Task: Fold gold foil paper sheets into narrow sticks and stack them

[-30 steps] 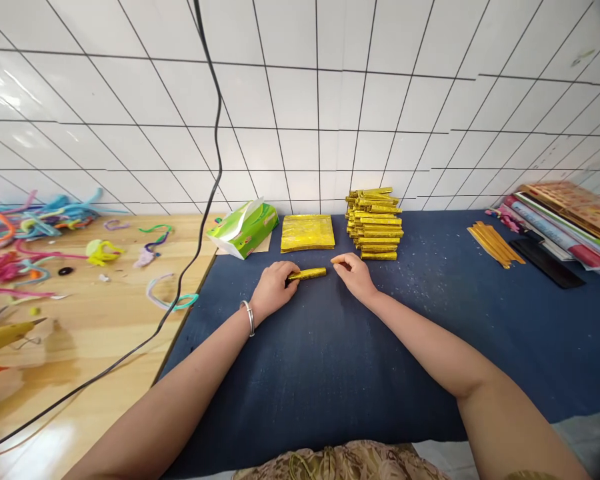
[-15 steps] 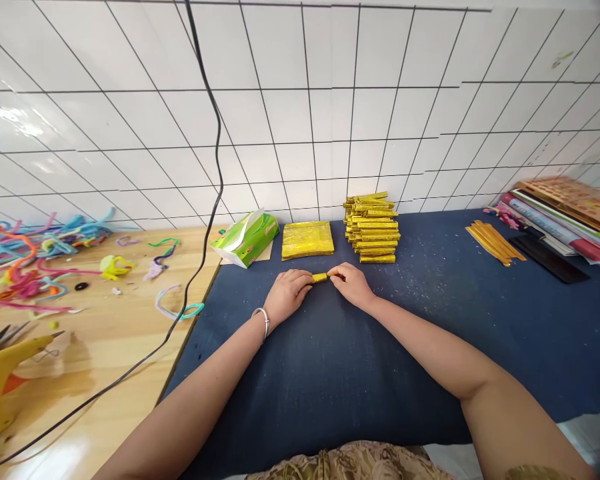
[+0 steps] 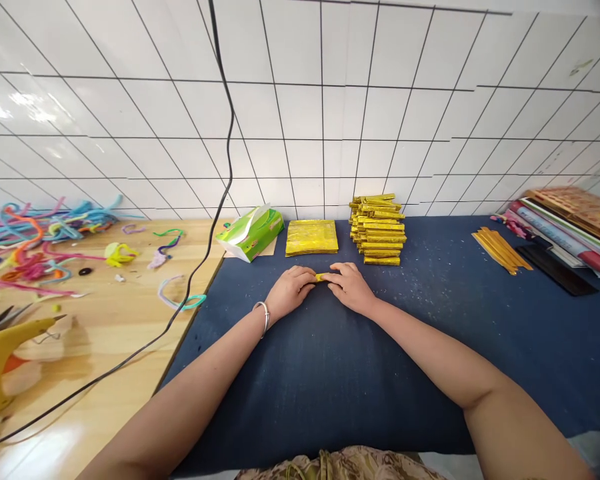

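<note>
A narrow folded strip of gold paper (image 3: 319, 277) lies on the dark blue table mat, between my two hands. My left hand (image 3: 291, 292) has its fingers closed over the strip's left end. At the right end, my right hand (image 3: 351, 288) presses the strip with its fingertips, its fingers slightly apart. Both hands hide most of the strip. Just beyond them lies a flat stack of gold paper sheets (image 3: 312, 237). To its right rises a pile of similar folded gold strips (image 3: 379, 230).
A green tissue pack (image 3: 254, 232) sits left of the sheets. Flat golden strips (image 3: 501, 250), a black case (image 3: 557, 268) and stacked books (image 3: 573, 223) lie at right. On the wooden table are pipe cleaners (image 3: 30, 260) and a yellow glue gun (image 3: 5, 360); a black cable (image 3: 230, 147) hangs across.
My right hand's fingers have spread and moved left over the strip, covering more of it. My left hand keeps its hold. The view has shifted slightly.
</note>
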Demonstrator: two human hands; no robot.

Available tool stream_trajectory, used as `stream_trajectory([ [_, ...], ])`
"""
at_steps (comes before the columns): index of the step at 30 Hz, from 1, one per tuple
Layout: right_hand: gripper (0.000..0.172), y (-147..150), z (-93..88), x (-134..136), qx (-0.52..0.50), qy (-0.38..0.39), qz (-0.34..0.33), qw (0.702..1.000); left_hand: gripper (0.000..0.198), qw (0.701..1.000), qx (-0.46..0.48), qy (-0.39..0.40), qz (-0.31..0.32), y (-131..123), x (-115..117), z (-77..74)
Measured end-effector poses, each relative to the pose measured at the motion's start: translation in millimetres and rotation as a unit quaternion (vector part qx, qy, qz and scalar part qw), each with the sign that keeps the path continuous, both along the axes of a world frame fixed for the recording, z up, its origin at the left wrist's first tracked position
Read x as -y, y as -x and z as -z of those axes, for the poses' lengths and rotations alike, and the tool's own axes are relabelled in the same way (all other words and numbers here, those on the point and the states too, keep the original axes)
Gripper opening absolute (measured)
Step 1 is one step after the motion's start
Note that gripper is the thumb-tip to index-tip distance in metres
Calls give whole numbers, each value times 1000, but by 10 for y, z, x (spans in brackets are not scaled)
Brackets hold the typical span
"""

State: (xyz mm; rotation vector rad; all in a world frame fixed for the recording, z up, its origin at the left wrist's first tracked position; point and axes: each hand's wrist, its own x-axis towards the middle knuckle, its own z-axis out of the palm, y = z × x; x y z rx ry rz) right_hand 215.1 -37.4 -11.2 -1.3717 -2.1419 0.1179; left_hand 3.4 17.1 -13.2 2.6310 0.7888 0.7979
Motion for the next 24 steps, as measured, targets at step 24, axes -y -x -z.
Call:
stream_trajectory([
  [24, 31, 41, -20, -6, -15, 4, 13, 1000, 10, 998, 21, 58, -10, 26, -17, -30],
])
